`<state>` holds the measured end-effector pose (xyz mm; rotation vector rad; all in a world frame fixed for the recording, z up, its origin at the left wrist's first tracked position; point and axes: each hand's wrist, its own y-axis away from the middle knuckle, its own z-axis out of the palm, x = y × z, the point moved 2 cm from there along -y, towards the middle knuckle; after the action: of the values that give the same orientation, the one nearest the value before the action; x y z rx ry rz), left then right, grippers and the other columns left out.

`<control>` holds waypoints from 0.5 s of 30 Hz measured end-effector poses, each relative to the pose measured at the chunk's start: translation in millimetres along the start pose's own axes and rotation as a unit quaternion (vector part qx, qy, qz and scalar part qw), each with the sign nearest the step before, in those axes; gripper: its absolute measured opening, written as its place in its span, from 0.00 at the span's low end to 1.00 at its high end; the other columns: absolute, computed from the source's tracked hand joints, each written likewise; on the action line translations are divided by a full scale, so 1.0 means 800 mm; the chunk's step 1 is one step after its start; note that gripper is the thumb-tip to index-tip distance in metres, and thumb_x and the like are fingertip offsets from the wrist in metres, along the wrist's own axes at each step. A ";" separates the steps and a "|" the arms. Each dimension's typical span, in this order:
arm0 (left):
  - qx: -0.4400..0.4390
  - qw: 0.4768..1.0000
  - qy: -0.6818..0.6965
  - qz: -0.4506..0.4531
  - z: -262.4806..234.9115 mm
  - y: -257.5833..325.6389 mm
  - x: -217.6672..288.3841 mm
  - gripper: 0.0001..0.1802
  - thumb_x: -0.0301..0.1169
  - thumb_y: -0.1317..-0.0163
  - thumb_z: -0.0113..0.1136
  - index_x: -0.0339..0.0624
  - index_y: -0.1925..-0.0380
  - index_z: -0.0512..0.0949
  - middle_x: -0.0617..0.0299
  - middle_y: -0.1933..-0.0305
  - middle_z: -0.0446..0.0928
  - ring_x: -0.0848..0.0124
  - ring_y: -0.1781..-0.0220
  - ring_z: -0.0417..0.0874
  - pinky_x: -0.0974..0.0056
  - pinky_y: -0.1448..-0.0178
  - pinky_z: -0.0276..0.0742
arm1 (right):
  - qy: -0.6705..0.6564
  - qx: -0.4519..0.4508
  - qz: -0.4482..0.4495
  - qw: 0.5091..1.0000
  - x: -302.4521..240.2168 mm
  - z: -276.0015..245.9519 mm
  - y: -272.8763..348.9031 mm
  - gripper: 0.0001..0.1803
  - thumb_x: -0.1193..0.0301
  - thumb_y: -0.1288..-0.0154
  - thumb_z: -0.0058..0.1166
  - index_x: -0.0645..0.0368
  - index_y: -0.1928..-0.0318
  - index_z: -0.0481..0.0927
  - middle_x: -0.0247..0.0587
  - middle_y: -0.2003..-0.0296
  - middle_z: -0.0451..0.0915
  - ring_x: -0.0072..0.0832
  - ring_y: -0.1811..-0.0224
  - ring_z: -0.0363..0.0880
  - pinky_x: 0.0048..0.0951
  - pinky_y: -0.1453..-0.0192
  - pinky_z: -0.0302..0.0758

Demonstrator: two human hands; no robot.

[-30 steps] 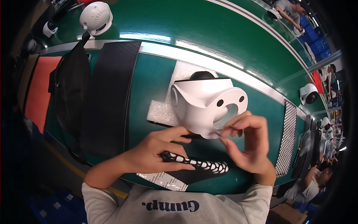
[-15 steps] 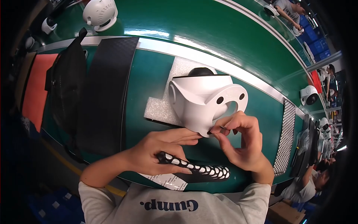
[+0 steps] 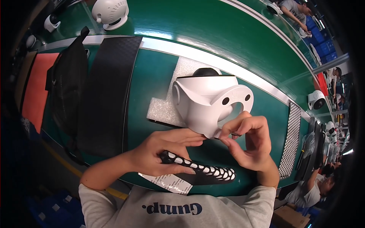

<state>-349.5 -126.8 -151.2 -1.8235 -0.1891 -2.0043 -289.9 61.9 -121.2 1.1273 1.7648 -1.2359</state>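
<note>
White housing (image 3: 195, 110) sits, on my remote feed, between ten and eleven o'clock of the right hand (image 3: 249, 144), pinching at its lower lobe (image 3: 211, 133) something I can't identify, and at one o'clock of the left hand (image 3: 157, 150), gripping a dotted sheet (image 3: 201, 168).

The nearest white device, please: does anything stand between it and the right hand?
Nothing visible does: the right hand is at the near edge of the white device, with the left hand beside, not between.

workbench, dark green (image 3: 272, 114) | counter, glossy green (image 3: 178, 17), light-streaked | floor, dark (image 3: 61, 171), yellow stripe (image 3: 70, 166) | blue bins (image 3: 326, 49), upper right
</note>
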 end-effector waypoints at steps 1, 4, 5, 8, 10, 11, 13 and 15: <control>0.000 1.000 0.000 0.001 0.001 0.000 0.000 0.09 0.16 0.61 0.63 0.28 0.74 0.78 0.37 0.47 0.62 0.50 0.46 0.69 0.52 0.41 0.63 | 0.001 0.000 0.000 1.000 0.000 0.000 0.001 0.19 0.89 0.53 0.50 0.60 0.64 0.58 0.47 0.72 0.73 0.23 0.72 0.70 0.21 0.68 0.67; 0.004 1.000 0.001 0.001 0.003 0.000 -0.001 0.09 0.16 0.61 0.63 0.28 0.74 0.78 0.38 0.47 0.62 0.50 0.46 0.70 0.52 0.41 0.63 | 0.002 0.011 -0.017 1.000 0.005 0.002 0.005 0.18 0.89 0.50 0.51 0.64 0.61 0.61 0.47 0.68 0.74 0.23 0.73 0.68 0.20 0.70 0.67; 0.008 1.000 0.005 0.004 0.003 0.000 -0.002 0.09 0.16 0.61 0.63 0.28 0.74 0.78 0.38 0.47 0.62 0.51 0.46 0.69 0.52 0.41 0.63 | 0.020 0.009 -0.026 0.999 0.006 0.003 0.005 0.18 0.89 0.51 0.52 0.64 0.61 0.61 0.46 0.69 0.74 0.23 0.74 0.68 0.20 0.70 0.68; 0.009 1.000 0.009 0.004 0.003 0.001 -0.003 0.10 0.16 0.61 0.63 0.28 0.74 0.78 0.38 0.47 0.62 0.51 0.45 0.69 0.52 0.40 0.63 | 0.048 0.012 -0.030 0.998 0.006 0.004 0.006 0.18 0.88 0.52 0.53 0.64 0.63 0.63 0.45 0.69 0.74 0.24 0.75 0.68 0.21 0.71 0.68; 0.005 1.000 0.010 0.001 0.002 0.000 -0.004 0.10 0.16 0.61 0.63 0.28 0.74 0.78 0.38 0.47 0.62 0.51 0.45 0.69 0.51 0.41 0.63 | 0.056 0.017 -0.026 0.998 0.008 0.005 0.006 0.17 0.88 0.53 0.54 0.64 0.63 0.64 0.44 0.69 0.74 0.25 0.75 0.68 0.21 0.71 0.68; 0.006 1.000 0.012 0.001 0.001 0.000 -0.006 0.10 0.16 0.61 0.63 0.28 0.74 0.78 0.38 0.47 0.62 0.50 0.45 0.69 0.51 0.41 0.63 | 0.063 0.019 -0.027 0.997 0.011 0.006 0.005 0.17 0.89 0.53 0.54 0.64 0.63 0.64 0.45 0.69 0.74 0.25 0.74 0.69 0.21 0.71 0.68; 0.008 1.000 0.011 0.002 0.001 0.000 -0.004 0.10 0.17 0.61 0.64 0.28 0.74 0.78 0.37 0.48 0.62 0.50 0.45 0.69 0.51 0.41 0.64 | 0.070 0.022 -0.030 0.997 0.010 0.005 0.003 0.17 0.89 0.54 0.54 0.65 0.64 0.64 0.45 0.68 0.74 0.26 0.74 0.69 0.22 0.72 0.68; 0.012 1.000 0.023 0.010 0.002 0.002 0.002 0.10 0.16 0.62 0.64 0.28 0.74 0.78 0.36 0.49 0.63 0.48 0.46 0.68 0.50 0.42 0.64 | 0.099 0.009 -0.065 0.993 0.000 0.004 -0.002 0.18 0.88 0.55 0.55 0.64 0.65 0.64 0.44 0.70 0.74 0.26 0.75 0.70 0.22 0.72 0.69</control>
<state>-347.9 -127.8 -149.9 -1.7547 -0.1810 -2.0203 -291.0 58.8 -121.9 1.1968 2.0053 -1.2535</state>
